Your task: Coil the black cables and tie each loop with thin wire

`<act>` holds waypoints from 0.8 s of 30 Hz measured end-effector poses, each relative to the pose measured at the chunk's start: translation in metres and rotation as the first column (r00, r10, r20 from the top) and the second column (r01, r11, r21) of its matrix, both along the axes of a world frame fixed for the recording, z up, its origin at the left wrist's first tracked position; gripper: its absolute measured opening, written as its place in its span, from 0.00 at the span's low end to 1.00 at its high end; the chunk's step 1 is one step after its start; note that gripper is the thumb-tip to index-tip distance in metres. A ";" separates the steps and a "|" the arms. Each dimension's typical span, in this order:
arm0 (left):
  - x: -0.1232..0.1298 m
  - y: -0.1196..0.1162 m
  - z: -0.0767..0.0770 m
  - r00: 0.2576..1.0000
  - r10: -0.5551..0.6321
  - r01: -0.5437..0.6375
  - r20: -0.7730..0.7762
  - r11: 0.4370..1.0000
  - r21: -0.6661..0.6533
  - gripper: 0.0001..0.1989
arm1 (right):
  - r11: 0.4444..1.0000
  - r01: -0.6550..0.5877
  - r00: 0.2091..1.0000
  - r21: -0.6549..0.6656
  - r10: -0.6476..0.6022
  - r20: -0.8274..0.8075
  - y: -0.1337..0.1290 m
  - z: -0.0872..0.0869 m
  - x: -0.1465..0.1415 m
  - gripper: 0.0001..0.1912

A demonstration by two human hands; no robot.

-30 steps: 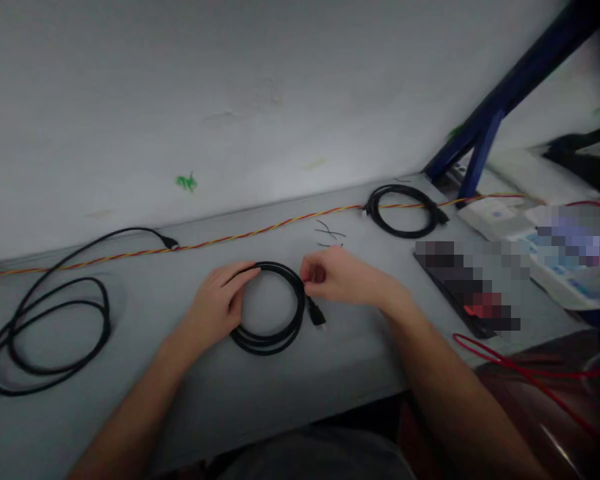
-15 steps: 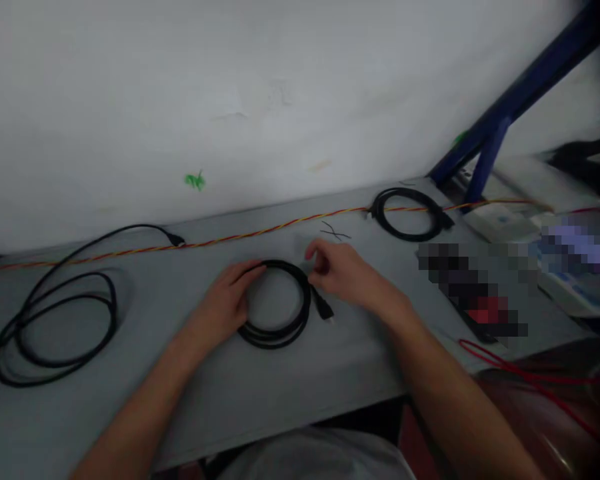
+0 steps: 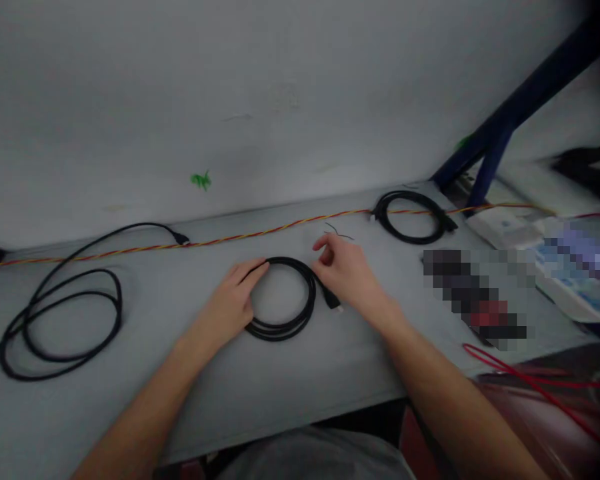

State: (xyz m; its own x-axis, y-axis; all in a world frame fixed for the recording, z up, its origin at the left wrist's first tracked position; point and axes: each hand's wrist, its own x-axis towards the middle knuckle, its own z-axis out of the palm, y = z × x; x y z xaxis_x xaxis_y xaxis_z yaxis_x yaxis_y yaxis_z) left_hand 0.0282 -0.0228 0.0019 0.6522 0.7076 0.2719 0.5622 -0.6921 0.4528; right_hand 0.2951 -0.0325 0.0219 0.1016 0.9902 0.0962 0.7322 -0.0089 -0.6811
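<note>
A coiled black cable [image 3: 311, 303] lies on the grey table in front of me, its plug [image 3: 332, 299] pointing to the lower right. My left hand [image 3: 234, 293] is closed round the left side of this coil. At the coil's upper right is my right hand [image 3: 341, 265], its fingers curled beside the cable near the plug; whether it grips anything is hidden. Just behind it lie thin black ties [image 3: 341, 235].
Left on the table [image 3: 200, 413] lies a looser black cable [image 3: 120, 307]. Another black coil [image 3: 413, 240] sits back right. A red-yellow twisted cord [image 3: 250, 235] runs along the wall. Blurred items, a red cord [image 3: 505, 363] and a blue frame [image 3: 490, 160] are right.
The view has shifted slightly. My right hand has come down a little closer to the coil near the plug. My left hand stays on the coil's left side.
</note>
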 end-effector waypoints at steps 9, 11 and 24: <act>-0.002 0.000 -0.003 0.999 -0.032 0.032 -0.015 0.999 -0.013 0.46 | 0.970 0.179 0.983 0.163 -0.169 -0.073 0.012 -0.001 0.021 0.12; -0.003 0.000 -0.004 0.999 -0.030 0.030 -0.012 0.999 -0.012 0.47 | 0.962 0.186 0.980 0.201 -0.168 -0.105 0.012 -0.001 0.021 0.13; -0.003 0.001 0.004 0.999 -0.034 0.035 0.032 0.999 -0.038 0.38 | 0.957 0.180 0.962 0.227 -0.124 -0.243 0.013 -0.002 0.016 0.13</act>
State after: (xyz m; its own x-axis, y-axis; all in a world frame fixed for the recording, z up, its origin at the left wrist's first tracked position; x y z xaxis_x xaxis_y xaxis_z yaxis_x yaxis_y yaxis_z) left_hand 0.0256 -0.0221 0.0055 0.6677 0.6954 0.2657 0.5237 -0.6925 0.4961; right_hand 0.3111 -0.0196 0.0195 0.2961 0.9097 0.2911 0.5633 0.0798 -0.8224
